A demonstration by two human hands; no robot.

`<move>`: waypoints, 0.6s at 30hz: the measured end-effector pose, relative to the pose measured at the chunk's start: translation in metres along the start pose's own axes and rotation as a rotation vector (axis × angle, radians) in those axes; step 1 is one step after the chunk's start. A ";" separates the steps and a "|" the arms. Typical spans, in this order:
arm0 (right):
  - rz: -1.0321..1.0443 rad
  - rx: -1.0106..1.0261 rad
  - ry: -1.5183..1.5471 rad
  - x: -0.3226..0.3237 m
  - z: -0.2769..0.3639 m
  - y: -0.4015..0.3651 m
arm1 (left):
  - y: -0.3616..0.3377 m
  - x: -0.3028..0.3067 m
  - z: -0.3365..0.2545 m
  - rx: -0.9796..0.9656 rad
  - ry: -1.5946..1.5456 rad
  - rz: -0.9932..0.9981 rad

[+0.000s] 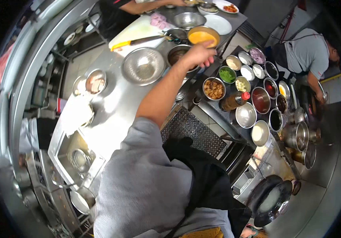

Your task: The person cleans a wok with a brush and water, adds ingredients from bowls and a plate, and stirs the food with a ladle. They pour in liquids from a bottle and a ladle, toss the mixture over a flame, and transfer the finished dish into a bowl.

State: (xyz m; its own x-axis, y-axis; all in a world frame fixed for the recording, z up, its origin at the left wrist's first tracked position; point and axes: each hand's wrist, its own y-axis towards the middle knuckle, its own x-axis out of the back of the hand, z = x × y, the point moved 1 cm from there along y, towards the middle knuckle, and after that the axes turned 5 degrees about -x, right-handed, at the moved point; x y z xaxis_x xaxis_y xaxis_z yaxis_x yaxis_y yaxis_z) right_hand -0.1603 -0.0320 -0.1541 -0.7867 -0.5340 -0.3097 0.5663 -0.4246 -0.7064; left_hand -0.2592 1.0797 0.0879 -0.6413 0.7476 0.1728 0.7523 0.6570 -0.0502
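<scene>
My left hand (198, 55) reaches forward to a metal bowl of orange liquid (199, 37). Its thumb lies over the near rim and the other fingers curl below, outside the bowl. Just under this hand is a dark-looking metal pot (175, 57), partly covered by it. An empty-looking steel bowl (143, 66) sits to the left. At the bottom edge, partly cut off, my right hand (248, 231) is closed round a tool with brown bristles (261, 235), near a black wok (269, 200).
Many ingredient bowls and a red-capped bottle (234, 100) crowd the right counter (214, 109). A yellow-handled knife (134, 41) lies on a white board (128, 33). One co-worker (307, 51) bends at the right; another's arm (142, 6) is at the top. A sink (69, 148) is left.
</scene>
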 end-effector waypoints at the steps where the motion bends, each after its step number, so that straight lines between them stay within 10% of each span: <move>1: 0.006 -0.383 0.235 0.017 0.017 0.002 | -0.025 -0.005 0.011 0.018 -0.025 0.005; 2: -0.169 0.471 -0.107 -0.051 -0.020 -0.035 | -0.050 -0.010 0.023 0.034 -0.045 0.011; 18: -0.214 0.610 -0.053 -0.150 -0.089 -0.204 | -0.236 0.067 0.051 0.174 -0.109 -0.424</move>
State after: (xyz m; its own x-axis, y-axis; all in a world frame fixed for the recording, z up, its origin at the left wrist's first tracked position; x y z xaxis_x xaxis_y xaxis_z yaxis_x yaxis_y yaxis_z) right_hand -0.1792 0.2001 -0.0204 -0.8932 -0.4204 -0.1595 0.4487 -0.8564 -0.2554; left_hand -0.4872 0.9801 0.0612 -0.9058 0.4093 0.1095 0.3899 0.9063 -0.1628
